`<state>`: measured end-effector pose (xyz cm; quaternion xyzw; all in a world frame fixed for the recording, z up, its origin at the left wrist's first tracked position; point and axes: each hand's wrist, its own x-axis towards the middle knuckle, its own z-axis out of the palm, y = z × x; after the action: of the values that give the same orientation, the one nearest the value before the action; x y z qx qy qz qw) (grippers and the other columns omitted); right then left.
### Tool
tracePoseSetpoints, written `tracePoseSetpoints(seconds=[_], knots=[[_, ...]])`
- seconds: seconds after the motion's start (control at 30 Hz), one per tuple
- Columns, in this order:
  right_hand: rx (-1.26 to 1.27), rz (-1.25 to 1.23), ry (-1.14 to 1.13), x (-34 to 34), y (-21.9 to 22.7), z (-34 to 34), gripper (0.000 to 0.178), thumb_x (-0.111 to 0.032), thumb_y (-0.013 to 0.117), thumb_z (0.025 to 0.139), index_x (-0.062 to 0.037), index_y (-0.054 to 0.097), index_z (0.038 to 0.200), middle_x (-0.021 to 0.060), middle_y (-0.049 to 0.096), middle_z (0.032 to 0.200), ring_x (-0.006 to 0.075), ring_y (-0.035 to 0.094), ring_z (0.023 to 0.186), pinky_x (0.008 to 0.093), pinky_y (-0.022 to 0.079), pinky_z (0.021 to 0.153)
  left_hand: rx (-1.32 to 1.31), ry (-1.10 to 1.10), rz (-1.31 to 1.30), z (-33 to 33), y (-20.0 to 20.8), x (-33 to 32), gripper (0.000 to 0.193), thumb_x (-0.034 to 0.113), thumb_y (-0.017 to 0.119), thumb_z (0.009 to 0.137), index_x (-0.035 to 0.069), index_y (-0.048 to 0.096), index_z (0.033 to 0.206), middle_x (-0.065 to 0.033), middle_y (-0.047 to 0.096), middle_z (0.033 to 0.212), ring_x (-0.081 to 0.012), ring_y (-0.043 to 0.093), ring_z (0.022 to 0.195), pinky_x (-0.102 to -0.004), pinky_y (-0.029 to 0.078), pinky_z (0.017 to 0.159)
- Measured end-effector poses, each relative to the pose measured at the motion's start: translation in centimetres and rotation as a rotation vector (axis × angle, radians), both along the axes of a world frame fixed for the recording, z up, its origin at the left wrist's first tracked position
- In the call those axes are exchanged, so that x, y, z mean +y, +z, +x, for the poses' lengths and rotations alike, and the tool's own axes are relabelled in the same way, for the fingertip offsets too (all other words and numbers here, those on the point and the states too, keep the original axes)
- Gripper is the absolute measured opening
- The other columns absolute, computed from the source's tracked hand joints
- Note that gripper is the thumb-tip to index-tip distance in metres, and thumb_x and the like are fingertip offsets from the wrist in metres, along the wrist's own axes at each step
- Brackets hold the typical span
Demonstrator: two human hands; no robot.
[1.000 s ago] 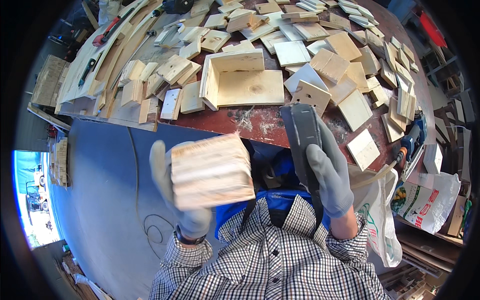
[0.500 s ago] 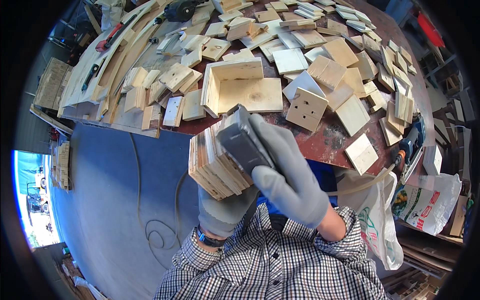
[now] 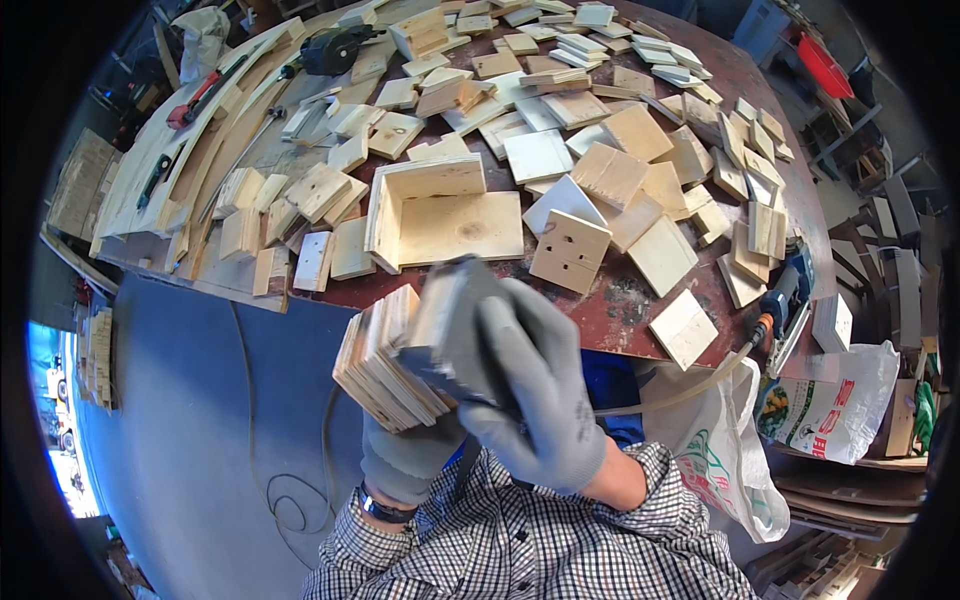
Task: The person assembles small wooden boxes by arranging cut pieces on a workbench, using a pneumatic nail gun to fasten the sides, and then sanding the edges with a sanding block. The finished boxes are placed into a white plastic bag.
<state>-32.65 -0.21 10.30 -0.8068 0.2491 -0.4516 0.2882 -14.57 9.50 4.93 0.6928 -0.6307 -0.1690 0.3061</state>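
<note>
My left hand [image 3: 408, 462], in a grey glove, is closed from below around a thick stack of small plywood pieces [image 3: 385, 365], their layered edges showing. My right hand [image 3: 548, 395], gloved the same way, grips a dark sanding block [image 3: 462, 325] with a pale wood-like end. The sanding block is tilted against the right side of the stack, and both are held up in front of the table's near edge. Motion blurs the sanding block and the right fingers. Most of the left fingers are hidden under and behind the stack.
On the dark red table [image 3: 625, 300] lie many loose wooden squares and an L-shaped wooden jig [image 3: 460, 225]. A black power tool [image 3: 335, 50] rests at the back left. An air tool with a hose [image 3: 790, 290] hangs by the right edge, above white sacks [image 3: 735, 450].
The whole scene has shifted left in the picture as my head turned. My right hand has brought the sanding block lower and tilted it differently against the stack. Both hands keep their hold.
</note>
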Motion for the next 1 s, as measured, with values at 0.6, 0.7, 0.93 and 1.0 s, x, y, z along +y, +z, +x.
tracePoseSetpoints(seconds=[0.6,0.7,0.93,1.0], knots=[[0.027,0.153,-0.155,0.9,-1.1,-3.8,0.077,-0.014,0.069,0.094,0.0089,0.036,0.161,0.0318,0.044,0.152,0.0435,0.050,0.138,0.0487,0.044,0.115,1.848,0.217,0.005,-0.6,1.0,-3.1,0.072,0.059,0.056,0.108,0.008,0.043,0.157,-0.0167,0.059,0.148,-0.0349,0.063,0.132,-0.0525,0.055,0.112],[0.075,-0.007,-0.144,0.0,0.2,-2.4,0.077,-0.020,0.081,0.087,0.0002,0.052,0.155,0.0324,0.046,0.151,0.0468,0.053,0.132,0.0512,0.044,0.112,1.919,0.038,0.046,-0.3,-2.7,-2.1,0.063,0.053,0.057,0.109,0.010,0.051,0.155,-0.0116,0.061,0.149,-0.0272,0.062,0.134,-0.0465,0.051,0.114],[0.267,-0.224,-0.103,2.7,-2.4,-2.2,0.061,-0.031,0.082,0.088,-0.0172,0.065,0.144,0.0282,0.053,0.146,0.0421,0.060,0.124,0.0505,0.049,0.103,2.264,0.136,0.109,0.2,-0.8,-2.1,0.064,0.048,0.060,0.109,0.005,0.047,0.155,-0.0152,0.061,0.148,-0.0312,0.061,0.136,-0.0488,0.054,0.114],[0.332,-0.048,0.121,3.4,-2.6,-3.7,0.065,-0.031,0.083,0.087,-0.0178,0.064,0.147,0.0287,0.053,0.146,0.0419,0.060,0.125,0.0501,0.048,0.105,1.925,0.122,-0.124,0.1,1.3,-2.6,0.070,0.049,0.060,0.109,0.004,0.039,0.159,-0.0194,0.053,0.155,-0.0359,0.060,0.138,-0.0542,0.055,0.113]])
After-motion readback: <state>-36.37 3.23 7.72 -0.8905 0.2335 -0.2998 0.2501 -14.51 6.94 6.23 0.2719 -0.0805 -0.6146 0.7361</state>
